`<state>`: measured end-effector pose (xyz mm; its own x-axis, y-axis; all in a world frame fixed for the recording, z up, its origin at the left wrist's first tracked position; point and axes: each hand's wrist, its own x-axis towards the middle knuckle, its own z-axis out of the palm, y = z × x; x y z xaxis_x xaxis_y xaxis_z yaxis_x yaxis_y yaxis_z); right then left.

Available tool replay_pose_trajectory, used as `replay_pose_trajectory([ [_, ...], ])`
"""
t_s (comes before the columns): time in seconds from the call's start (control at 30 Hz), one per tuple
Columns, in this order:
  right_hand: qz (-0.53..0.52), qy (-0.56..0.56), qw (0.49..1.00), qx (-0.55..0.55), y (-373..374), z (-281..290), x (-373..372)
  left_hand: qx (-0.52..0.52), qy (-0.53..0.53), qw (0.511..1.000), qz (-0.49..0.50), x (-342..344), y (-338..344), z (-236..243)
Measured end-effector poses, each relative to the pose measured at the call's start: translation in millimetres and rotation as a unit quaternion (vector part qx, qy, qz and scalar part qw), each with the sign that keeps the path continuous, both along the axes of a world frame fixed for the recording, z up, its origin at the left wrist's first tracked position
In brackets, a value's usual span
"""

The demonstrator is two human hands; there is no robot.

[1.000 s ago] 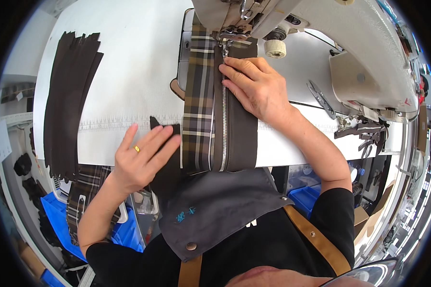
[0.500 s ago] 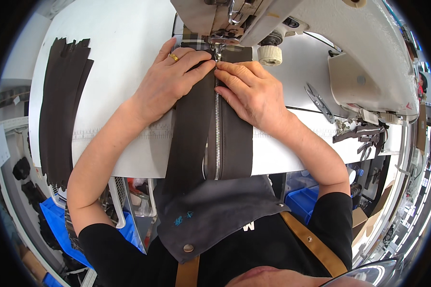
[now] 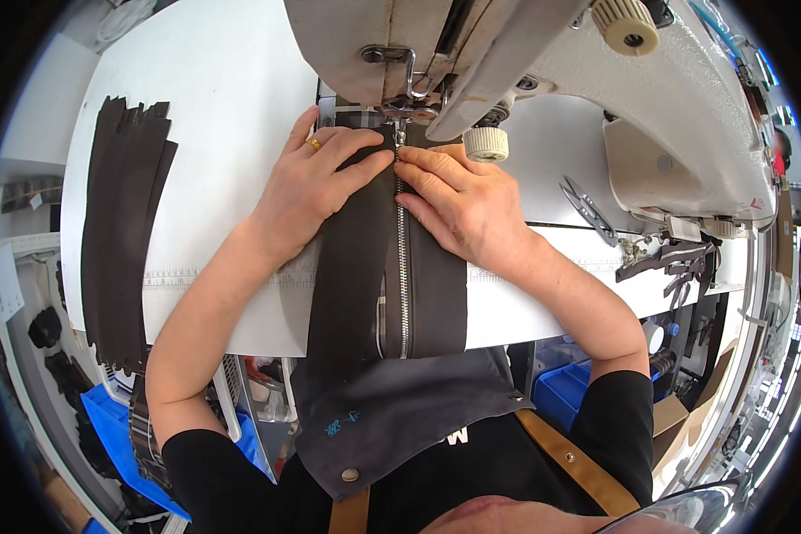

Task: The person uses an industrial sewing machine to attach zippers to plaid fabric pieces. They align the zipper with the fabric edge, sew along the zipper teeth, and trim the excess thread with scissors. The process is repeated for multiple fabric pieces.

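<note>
A silver-toothed zipper (image 3: 404,294) on dark brown tape runs front to back across the white table. Wide dark brown fabric strips (image 3: 343,267) lie along both its sides. My left hand (image 3: 322,182), a gold ring on one finger, rests on the left strip. Its fingers are spread, with the tips reaching the teeth. Beside it, my right hand (image 3: 458,196) has its fingers pressed together, gripping the zipper's right edge; what lies under the fingertips is hidden. Just beyond both hands, the presser foot (image 3: 400,133) of the sewing machine (image 3: 472,80) stands over the zipper's far end.
A stack of dark brown strips (image 3: 120,240) lies at the table's left. To the right are thread snips (image 3: 587,209) and dark fabric scraps (image 3: 676,258). A printed ruler scale (image 3: 173,277) crosses the table. Blue bins (image 3: 561,387) sit below its front edge.
The whole view has shifted, so machine, table and hands appear lower in the picture. Both hands keep nearly the same pose on the fabric and zipper close to the presser foot.
</note>
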<state>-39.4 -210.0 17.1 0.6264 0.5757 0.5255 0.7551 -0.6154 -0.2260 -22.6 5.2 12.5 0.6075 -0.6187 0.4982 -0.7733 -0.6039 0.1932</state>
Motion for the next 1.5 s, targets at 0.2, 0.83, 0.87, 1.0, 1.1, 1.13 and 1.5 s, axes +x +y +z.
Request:
replay_pose_trajectory([
  [0.2,-0.001,0.008,1.000,0.000,0,0,-1,-0.011,0.007,1.000,0.002,1,-2,0],
  [0.83,-0.034,0.055,0.992,-0.108,-15,1,24,0.062,0.040,0.997,0.025,-9,-2,3],
  [0.87,-0.033,0.061,0.990,-0.121,-16,2,24,0.063,0.052,0.996,0.032,-11,-2,4],
  [1.0,-0.027,0.069,0.989,-0.130,-17,5,25,0.063,0.084,0.993,0.049,-15,-3,7],
  [1.1,-0.025,0.034,0.994,-0.105,-16,-1,27,0.062,0.081,0.994,0.048,-13,-3,7],
  [1.13,-0.026,0.048,0.993,-0.106,-17,-1,29,0.063,0.078,0.994,0.047,-11,-3,6],
  [1.5,-0.111,-0.158,0.978,-0.079,-102,85,-28,0.055,0.092,0.993,0.050,-8,1,5],
])
